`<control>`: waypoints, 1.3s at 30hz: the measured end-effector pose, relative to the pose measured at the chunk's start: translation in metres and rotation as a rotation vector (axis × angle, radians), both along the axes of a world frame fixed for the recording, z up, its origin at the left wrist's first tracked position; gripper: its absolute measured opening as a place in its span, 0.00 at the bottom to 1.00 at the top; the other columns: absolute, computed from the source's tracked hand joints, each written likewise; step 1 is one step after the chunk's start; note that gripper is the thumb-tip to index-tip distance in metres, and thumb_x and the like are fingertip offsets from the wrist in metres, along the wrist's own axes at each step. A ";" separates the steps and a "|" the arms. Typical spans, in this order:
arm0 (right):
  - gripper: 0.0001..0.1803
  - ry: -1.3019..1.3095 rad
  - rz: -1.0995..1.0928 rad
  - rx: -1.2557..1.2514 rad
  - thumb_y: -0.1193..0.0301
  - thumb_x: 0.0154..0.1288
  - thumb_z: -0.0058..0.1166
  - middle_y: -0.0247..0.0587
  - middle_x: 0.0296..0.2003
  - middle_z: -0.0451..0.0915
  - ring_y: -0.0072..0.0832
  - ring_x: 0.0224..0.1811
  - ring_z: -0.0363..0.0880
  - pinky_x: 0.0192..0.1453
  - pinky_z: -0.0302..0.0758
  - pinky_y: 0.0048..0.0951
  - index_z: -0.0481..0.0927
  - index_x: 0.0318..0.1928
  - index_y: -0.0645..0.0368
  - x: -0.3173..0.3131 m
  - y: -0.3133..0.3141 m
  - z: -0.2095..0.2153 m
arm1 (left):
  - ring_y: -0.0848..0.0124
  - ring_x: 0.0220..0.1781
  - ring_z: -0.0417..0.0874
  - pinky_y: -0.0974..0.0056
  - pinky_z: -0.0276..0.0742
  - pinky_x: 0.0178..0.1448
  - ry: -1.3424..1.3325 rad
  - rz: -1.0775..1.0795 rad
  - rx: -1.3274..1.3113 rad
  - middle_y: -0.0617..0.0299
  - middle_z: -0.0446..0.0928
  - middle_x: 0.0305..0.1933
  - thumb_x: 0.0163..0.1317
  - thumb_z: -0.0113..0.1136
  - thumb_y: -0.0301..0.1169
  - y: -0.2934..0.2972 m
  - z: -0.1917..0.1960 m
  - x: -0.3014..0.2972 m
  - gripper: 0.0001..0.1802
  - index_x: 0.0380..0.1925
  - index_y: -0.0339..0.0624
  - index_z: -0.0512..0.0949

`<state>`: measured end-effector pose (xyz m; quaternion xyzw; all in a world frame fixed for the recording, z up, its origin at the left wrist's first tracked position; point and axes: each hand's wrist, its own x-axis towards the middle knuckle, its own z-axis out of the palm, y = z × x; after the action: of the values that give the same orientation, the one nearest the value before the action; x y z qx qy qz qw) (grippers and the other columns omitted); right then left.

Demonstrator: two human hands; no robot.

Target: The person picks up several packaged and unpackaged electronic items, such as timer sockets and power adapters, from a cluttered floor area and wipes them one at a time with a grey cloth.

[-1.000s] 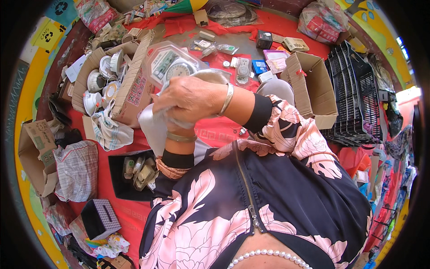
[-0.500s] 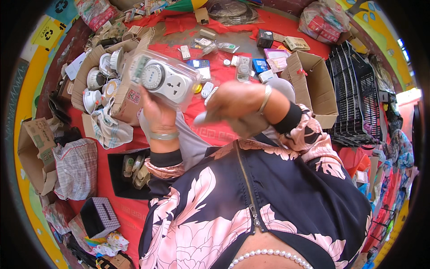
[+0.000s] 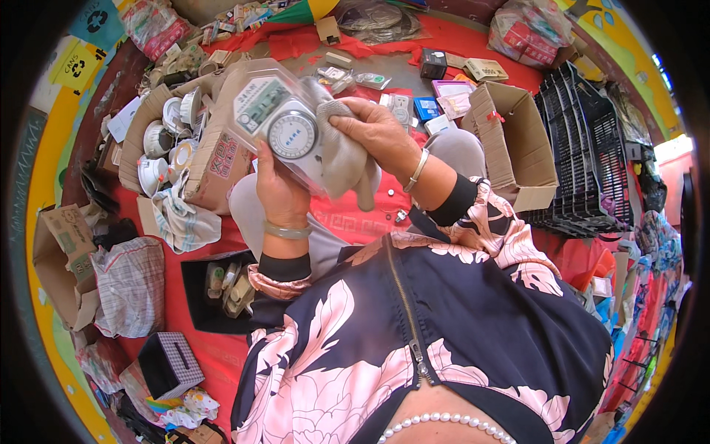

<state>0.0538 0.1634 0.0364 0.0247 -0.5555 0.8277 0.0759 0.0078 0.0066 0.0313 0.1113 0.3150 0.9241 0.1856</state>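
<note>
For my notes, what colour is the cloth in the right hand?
The cloth is greyish beige, clearest in the head view.

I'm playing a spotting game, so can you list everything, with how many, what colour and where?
Packaged dial timer: one, white, upper middle
Glove-like cloth: one, grey, against the timer
Cardboard boxes: at least three, brown, left and right
Round lamps: several, white, in one box
Striped cloth: one, white and blue, left
Open bin: one, black, left
Checked bag: one, pale, lower left
Checked box: one, greyish, lower left
Stuffed bags: two, reddish, top corners
Plastic crate: at least one, black, right
Small packages: many, mixed colours, upper area
Sheeting: count unclear, red, underneath
Jacket: one, black and pink, lower middle
Left hand: one, bare, holding the timer
Right hand: one, bare, holding the cloth
</note>
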 end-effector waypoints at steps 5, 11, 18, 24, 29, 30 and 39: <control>0.11 0.026 -0.037 0.038 0.73 0.65 0.52 0.32 0.38 0.78 0.16 0.40 0.73 0.45 0.72 0.20 0.75 0.46 0.64 -0.001 0.000 -0.006 | 0.61 0.61 0.70 0.56 0.61 0.67 0.078 -0.052 -0.040 0.55 0.69 0.60 0.71 0.38 0.44 -0.004 -0.009 -0.001 0.26 0.60 0.37 0.63; 0.10 0.082 -0.206 0.362 0.73 0.61 0.54 0.39 0.37 0.79 0.23 0.38 0.76 0.41 0.73 0.24 0.75 0.42 0.63 -0.004 0.010 -0.011 | 0.61 0.65 0.63 0.51 0.58 0.67 0.071 -0.102 -0.196 0.56 0.64 0.63 0.68 0.44 0.50 -0.004 -0.025 -0.011 0.31 0.63 0.42 0.59; 0.10 0.706 -0.766 1.488 0.70 0.49 0.52 0.37 0.28 0.73 0.34 0.33 0.75 0.35 0.73 0.32 0.74 0.35 0.56 -0.001 -0.015 0.002 | 0.62 0.58 0.69 0.51 0.65 0.61 0.043 -0.085 -0.165 0.57 0.69 0.57 0.62 0.48 0.58 0.014 -0.017 0.001 0.35 0.59 0.43 0.63; 0.17 0.738 -0.312 1.236 0.75 0.46 0.57 0.40 0.35 0.77 0.36 0.36 0.78 0.41 0.76 0.32 0.77 0.41 0.58 0.023 -0.044 -0.005 | 0.61 0.53 0.75 0.55 0.72 0.56 -0.076 -0.015 0.072 0.59 0.73 0.54 0.57 0.47 0.65 -0.006 -0.025 -0.021 0.40 0.57 0.44 0.66; 0.13 0.292 -0.489 0.558 0.73 0.59 0.55 0.40 0.36 0.82 0.21 0.39 0.80 0.41 0.77 0.26 0.78 0.46 0.58 0.026 0.002 0.012 | 0.59 0.61 0.70 0.52 0.67 0.63 -0.041 0.001 0.133 0.59 0.66 0.63 0.52 0.46 0.70 -0.027 -0.032 -0.033 0.48 0.64 0.47 0.60; 0.14 0.157 -0.508 0.504 0.73 0.62 0.54 0.36 0.37 0.82 0.17 0.40 0.77 0.42 0.76 0.24 0.77 0.48 0.59 0.020 0.022 0.022 | 0.59 0.61 0.70 0.52 0.66 0.64 -0.044 -0.020 0.142 0.60 0.66 0.64 0.52 0.46 0.70 -0.030 -0.029 -0.030 0.48 0.65 0.48 0.60; 0.21 0.763 0.001 1.178 0.73 0.57 0.55 0.44 0.54 0.72 0.43 0.60 0.67 0.65 0.62 0.39 0.76 0.53 0.54 -0.005 0.012 0.026 | 0.61 0.62 0.69 0.56 0.69 0.63 -0.047 -0.299 -0.188 0.57 0.61 0.66 0.62 0.39 0.64 0.001 -0.018 0.005 0.40 0.66 0.49 0.55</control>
<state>0.0492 0.1755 0.0625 0.3507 -0.8461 0.3226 0.2391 0.0123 0.0076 0.0135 0.1175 0.3757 0.8550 0.3378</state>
